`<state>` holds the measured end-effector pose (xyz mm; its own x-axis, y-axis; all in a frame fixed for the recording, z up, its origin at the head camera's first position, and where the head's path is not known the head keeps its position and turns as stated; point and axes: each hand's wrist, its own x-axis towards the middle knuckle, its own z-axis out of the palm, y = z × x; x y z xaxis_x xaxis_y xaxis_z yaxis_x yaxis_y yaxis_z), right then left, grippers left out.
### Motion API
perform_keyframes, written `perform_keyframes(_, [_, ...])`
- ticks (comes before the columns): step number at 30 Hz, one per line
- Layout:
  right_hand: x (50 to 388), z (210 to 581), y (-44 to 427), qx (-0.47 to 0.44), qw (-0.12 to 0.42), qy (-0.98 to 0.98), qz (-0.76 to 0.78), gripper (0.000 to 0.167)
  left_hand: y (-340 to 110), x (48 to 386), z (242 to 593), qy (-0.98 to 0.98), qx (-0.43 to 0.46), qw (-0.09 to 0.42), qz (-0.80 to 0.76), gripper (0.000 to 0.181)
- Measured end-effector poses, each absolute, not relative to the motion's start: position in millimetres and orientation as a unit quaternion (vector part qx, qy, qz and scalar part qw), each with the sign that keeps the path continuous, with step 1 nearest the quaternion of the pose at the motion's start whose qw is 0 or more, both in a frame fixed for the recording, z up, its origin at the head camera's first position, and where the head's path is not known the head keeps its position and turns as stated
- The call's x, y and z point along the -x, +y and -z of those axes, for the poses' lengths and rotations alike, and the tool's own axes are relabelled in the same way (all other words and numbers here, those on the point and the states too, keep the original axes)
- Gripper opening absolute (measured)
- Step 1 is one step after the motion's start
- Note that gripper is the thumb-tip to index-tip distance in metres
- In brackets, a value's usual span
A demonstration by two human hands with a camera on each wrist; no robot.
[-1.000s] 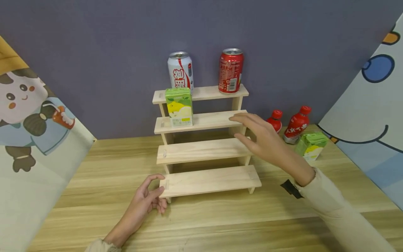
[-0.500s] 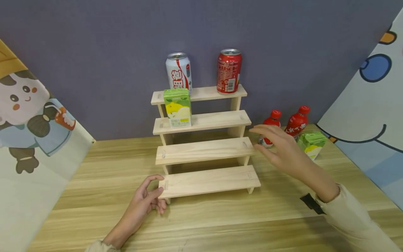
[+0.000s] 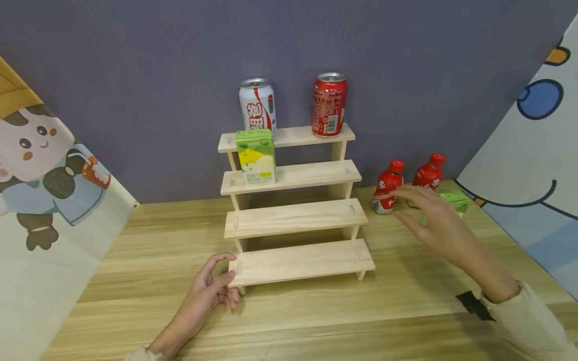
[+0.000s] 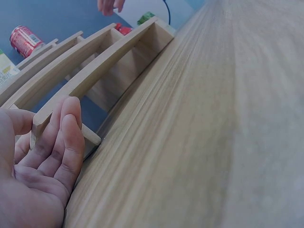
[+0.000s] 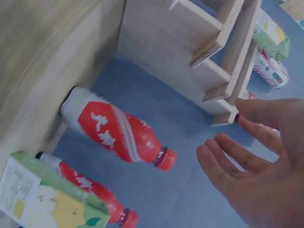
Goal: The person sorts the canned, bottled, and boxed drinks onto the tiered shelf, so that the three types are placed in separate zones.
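With thumb and fingers, my left hand pinches the left end of the lowest step of a light wooden tiered display stand. The left wrist view shows its fingers curled under that board. To the stand's right, my right hand hovers with loosely bent fingers and holds nothing. Nearest to it are a red drink bottle and a second red bottle, both upright. A green juice box stands partly hidden behind the right hand; the right wrist view shows its pear-like picture.
On the top step stand a white can at left and a red can at right. Another green juice box sits on the step below, at its left. A dark wall rises behind; cartoon-printed panels flank the wooden table.
My right hand has moved right, away from the stand's upper steps towards the bottles and juice box. The left hand keeps its hold on the lowest step.
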<state>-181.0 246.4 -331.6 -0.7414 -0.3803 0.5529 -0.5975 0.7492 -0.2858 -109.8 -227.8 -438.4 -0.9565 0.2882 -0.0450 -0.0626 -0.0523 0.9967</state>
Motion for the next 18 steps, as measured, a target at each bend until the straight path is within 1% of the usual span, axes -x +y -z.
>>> perform_keyframes(5, [185,336,255,-0.272,0.241,-0.905,-0.223,0.049,-228,111,439,0.676,-0.087,0.121,-0.721,0.042])
perform_keyframes(15, [196,341,279,-0.235,0.219,-0.925,-0.201,0.047,-228,111,440,0.675,-0.09,0.122,-0.722,0.043])
perform_keyframes(18, [201,341,291,-0.231,0.228,-0.925,-0.196,0.047,-229,111,440,0.673,-0.092,0.122,-0.723,0.042])
